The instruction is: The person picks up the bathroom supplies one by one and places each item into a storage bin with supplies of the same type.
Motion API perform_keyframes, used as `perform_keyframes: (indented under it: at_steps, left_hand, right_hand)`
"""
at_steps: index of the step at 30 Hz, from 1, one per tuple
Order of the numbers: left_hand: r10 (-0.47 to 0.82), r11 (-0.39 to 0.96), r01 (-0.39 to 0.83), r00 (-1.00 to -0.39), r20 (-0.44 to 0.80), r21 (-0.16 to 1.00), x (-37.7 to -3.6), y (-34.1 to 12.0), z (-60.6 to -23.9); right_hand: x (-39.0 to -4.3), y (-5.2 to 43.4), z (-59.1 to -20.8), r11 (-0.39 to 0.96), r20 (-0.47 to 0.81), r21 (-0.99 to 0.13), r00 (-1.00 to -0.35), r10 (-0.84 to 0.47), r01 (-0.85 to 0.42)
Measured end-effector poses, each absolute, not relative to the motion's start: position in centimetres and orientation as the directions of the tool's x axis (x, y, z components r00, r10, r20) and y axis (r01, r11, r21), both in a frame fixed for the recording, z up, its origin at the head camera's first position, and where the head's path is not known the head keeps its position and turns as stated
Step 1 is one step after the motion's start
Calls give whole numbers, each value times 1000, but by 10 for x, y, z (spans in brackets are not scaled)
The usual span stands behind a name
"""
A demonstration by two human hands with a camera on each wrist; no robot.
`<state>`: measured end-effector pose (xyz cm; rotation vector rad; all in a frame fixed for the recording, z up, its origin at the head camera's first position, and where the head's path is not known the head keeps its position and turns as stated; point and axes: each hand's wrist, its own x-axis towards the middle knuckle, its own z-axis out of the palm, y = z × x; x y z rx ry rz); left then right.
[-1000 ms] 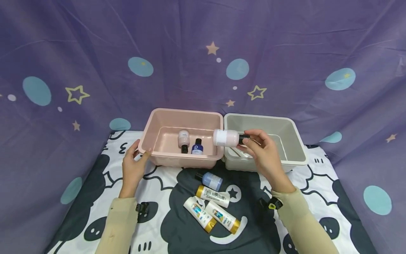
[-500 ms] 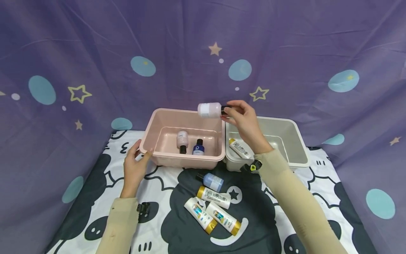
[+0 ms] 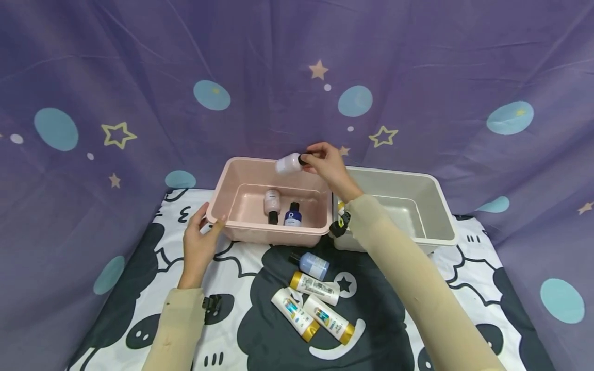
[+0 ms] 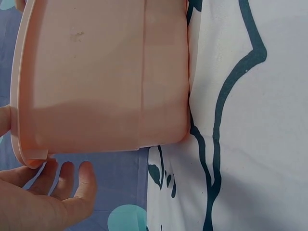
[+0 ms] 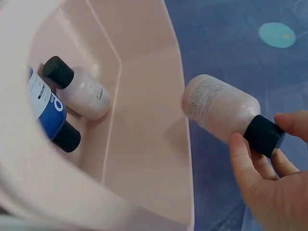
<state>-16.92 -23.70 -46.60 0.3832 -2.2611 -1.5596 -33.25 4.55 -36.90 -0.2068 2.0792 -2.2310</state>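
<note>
- The right hand (image 3: 327,164) pinches a pale pink bottle (image 3: 287,164) by its black cap, holding it sideways above the far rim of the pink bin (image 3: 260,233), so the body hangs clear over the opening.
- The left hand (image 3: 199,246) rests open-fingered against that bin's left corner, seemingly steadying it.
- Inside lie a pink bottle (image 3: 271,201) and a blue bottle (image 3: 293,215), touching.
- A grey bin (image 3: 436,211) sits just beside, toward the bench's right edge.
- A cartoon-print cloth (image 3: 139,288) covers the bench; a starry purple drape (image 3: 139,77) hangs behind.
</note>
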Motion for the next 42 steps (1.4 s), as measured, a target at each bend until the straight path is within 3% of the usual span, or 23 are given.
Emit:
perform_keyframes:
  at_steps: [10,24,29,42]
  left_hand:
    - [-415,358,-17,-899,143,934,-169,-235,-469]
    - [-411,358,-8,-899,150,934,-170,-235,-470]
    - [-416,361,-9,-897,153,932,-170,-237,-469]
    - [-426,352,-29,-895,133,936,-170,-237,-468]
  right_hand:
    - [-338,38,-381,96,-23,-995,-988,-153,9]
    - [-331,42,-376,-1,50,-999,-985,-167,-50]
    - [-313,50,-365,-57,121,-992,-972,-200,-112]
    - [-239,96,-365,2,281,-957,-934,-218,-289]
